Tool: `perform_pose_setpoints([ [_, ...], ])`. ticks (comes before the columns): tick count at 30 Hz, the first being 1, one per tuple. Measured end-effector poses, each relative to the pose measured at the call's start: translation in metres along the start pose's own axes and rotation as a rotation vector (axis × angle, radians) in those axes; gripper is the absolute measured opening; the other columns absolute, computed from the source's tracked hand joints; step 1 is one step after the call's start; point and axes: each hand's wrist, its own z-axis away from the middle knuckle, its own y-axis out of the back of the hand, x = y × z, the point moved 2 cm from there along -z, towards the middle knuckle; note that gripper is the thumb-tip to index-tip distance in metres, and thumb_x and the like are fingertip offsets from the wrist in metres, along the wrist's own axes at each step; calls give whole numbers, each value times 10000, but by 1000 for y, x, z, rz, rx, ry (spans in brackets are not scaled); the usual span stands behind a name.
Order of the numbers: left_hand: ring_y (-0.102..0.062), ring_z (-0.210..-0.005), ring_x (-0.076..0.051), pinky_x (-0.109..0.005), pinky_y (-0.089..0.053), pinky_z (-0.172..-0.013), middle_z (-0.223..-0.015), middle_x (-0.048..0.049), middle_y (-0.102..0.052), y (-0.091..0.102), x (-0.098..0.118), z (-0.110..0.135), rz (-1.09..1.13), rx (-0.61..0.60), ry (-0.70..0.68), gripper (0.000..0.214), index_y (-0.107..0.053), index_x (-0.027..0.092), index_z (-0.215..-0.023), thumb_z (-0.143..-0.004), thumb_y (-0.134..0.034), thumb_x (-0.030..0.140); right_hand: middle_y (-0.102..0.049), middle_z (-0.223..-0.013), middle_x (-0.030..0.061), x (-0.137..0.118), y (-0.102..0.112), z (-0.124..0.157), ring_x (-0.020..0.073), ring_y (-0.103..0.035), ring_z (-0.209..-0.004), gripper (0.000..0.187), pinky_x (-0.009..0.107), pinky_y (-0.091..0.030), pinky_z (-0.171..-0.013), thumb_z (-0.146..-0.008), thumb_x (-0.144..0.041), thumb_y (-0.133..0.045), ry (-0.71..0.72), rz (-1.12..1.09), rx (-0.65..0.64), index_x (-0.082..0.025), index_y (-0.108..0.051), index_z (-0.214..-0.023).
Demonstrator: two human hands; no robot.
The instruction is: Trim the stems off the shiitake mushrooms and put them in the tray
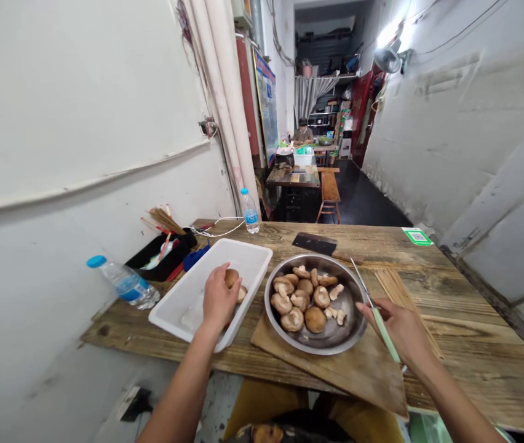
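My left hand [218,298] reaches into a white plastic tray [248,258] and curls over brown mushrooms [231,277] lying in it. A round metal bowl [352,329] to the right holds several brown mushrooms [303,298] and sits on a wooden cutting board [358,375]. My right hand [400,329] rests beside the bowl's right rim, closed around the pale green handle of a small knife [373,307] whose blade points up and away over the rim.
A cleaver [320,244] lies behind the bowl. One water bottle [123,284] lies at the table's left edge, another bottle [250,212] stands at the back. A black tray of skewers [165,249] sits near the wall. A person sits far down the corridor.
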Motion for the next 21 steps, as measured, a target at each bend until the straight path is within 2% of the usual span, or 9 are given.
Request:
perform_pose_setpoints([
  [3, -510, -1093, -289, -391, -367, -978, -1153, -179, -569, 4, -43, -4, -274, -189, 16, 505, -493, 52, -1227, -775, -514, 275, -669, -590, 84, 8, -4, 19, 275, -645, -590, 525, 311, -391, -505, -838, -612, -368, 9, 251, -12, -226, -712, -933],
  [6, -529, -1069, -284, -385, -371, -962, -1133, -178, -585, 3, -56, -5, -376, -312, 20, 455, -536, 61, -1183, -787, -497, 282, -682, -612, 88, 17, -15, 30, 258, -643, -567, 529, 303, -404, -498, -848, -598, -363, -11, 191, 25, -212, -703, -972],
  [8, -486, -1139, -293, -402, -341, -987, -1197, -196, -551, 1, -45, -6, -392, -234, 28, 418, -569, 70, -1145, -829, -446, 314, -701, -676, 81, 22, -22, 35, 232, -647, -573, 501, 291, -433, -513, -837, -588, -402, -37, 52, 47, -203, -693, -970],
  [10, -437, -1202, -281, -407, -303, -1016, -1256, -185, -518, -3, -20, -7, -341, -132, -23, 395, -590, 104, -1122, -861, -402, 333, -715, -755, 70, 25, -26, 38, 217, -656, -603, 466, 282, -464, -536, -818, -572, -455, -72, -72, 50, -205, -672, -1005],
  [11, -432, -1209, -261, -400, -283, -1030, -1266, -160, -520, -7, -4, -7, -284, -125, -88, 374, -590, 136, -1128, -863, -408, 328, -718, -790, 67, 25, -27, 40, 215, -662, -630, 455, 280, -477, -547, -810, -561, -476, -91, -117, 50, -207, -658, -1029],
  [14, -454, -1185, -234, -444, -191, -1056, -1229, -81, -568, -28, 44, -5, -130, -351, -352, 305, -598, 253, -1114, -837, -471, 259, -715, -866, 61, 25, -25, 46, 223, -675, -744, 437, 284, -513, -606, -804, -526, -506, -121, -185, 66, -217, -613, -1095],
  [16, -450, -1183, -249, -487, -129, -1055, -1207, -65, -586, -43, 64, -6, -84, -529, -475, 348, -591, 285, -1120, -793, -513, 195, -695, -974, 72, 25, -24, 51, 225, -663, -862, 450, 312, -526, -724, -822, -493, -494, -58, -217, 89, -213, -551, -1169],
  [19, -480, -1124, -269, -514, -119, -1038, -1106, -70, -629, -59, 73, -13, -88, -660, -501, 363, -617, 278, -1071, -744, -532, 145, -610, -1158, 101, 28, -23, 56, 229, -597, -1033, 466, 388, -470, -906, -848, -430, -470, 111, -235, 149, -198, -453, -1253],
  [21, -506, -1064, -272, -497, -186, -1021, -1028, -79, -642, -63, 72, -19, -72, -692, -480, 300, -647, 252, -1008, -739, -540, 170, -599, -1158, 103, 31, -24, 57, 221, -591, -1035, 438, 388, -476, -900, -862, -391, -465, 178, -223, 152, -199, -443, -1254],
])
